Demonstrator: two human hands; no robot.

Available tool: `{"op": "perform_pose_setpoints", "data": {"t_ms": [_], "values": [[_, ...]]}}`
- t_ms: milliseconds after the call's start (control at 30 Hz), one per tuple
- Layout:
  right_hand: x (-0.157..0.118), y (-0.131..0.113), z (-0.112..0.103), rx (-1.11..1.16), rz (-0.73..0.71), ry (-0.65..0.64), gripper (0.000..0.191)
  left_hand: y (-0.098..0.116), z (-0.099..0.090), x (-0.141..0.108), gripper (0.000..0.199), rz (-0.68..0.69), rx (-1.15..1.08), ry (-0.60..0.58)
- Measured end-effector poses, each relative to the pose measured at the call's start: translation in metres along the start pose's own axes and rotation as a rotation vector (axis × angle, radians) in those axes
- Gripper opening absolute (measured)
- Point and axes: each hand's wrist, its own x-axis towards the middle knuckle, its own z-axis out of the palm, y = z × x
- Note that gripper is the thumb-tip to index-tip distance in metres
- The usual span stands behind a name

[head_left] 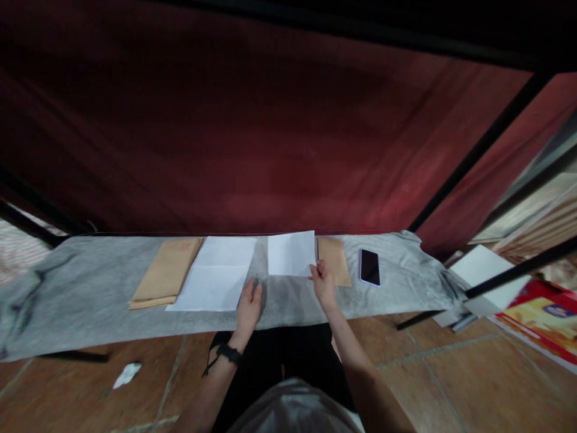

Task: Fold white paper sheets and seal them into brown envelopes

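Between the fingers of my right hand [323, 284] is the lower right corner of a folded white sheet of paper [291, 254], tilted up a little above the cloth. Part of a brown envelope [334, 258] lies behind that hand, to the right of the sheet. My left hand [249, 304] rests with fingers extended beside the right edge of a stack of white paper [216, 270], which has a crease across it. Left of this stack lies a pile of brown envelopes [164, 270]. A dark watch [229, 353] is on my left wrist.
A phone [370, 267] lies at the right on the grey cloth [103, 270] covering the narrow table. Dark red fabric [270, 132] hangs behind, with black metal bars [482, 150] at the sides. A red box [545, 319] and crumpled tissue [127, 374] are on the tiled floor.
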Motion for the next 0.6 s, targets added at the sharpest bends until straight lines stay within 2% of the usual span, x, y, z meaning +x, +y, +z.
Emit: {"op": "perform_pose_setpoints", "data": {"t_ms": [67, 167, 233, 333, 433, 500, 600], "values": [[-0.001, -0.012, -0.007, -0.177, -0.154, 0.02, 0.025, 0.01, 0.002, -0.001, 0.041, -0.059, -0.125, -0.015], [-0.013, -0.02, -0.009, -0.563, -0.422, -0.066, 0.024, 0.025, 0.005, -0.005, 0.035, -0.087, -0.299, 0.006], [-0.027, -0.017, -0.006, -0.752, -0.486, -0.132, 0.022, 0.032, 0.005, -0.008, 0.033, -0.134, -0.412, 0.047], [-0.052, -0.003, 0.005, -0.911, -0.493, -0.219, 0.02, 0.037, 0.004, -0.015, 0.032, -0.285, -0.604, 0.057], [-0.074, 0.005, 0.02, -0.955, -0.454, -0.289, 0.018, 0.038, 0.007, -0.025, 0.031, -0.481, -0.759, -0.075], [-0.084, 0.004, 0.03, -0.927, -0.437, -0.354, 0.018, 0.036, 0.013, -0.032, 0.032, -0.467, -0.708, -0.173], [-0.093, -0.001, 0.044, -0.837, -0.421, -0.433, 0.019, 0.032, 0.025, -0.038, 0.036, -0.277, -0.484, -0.2]]}}
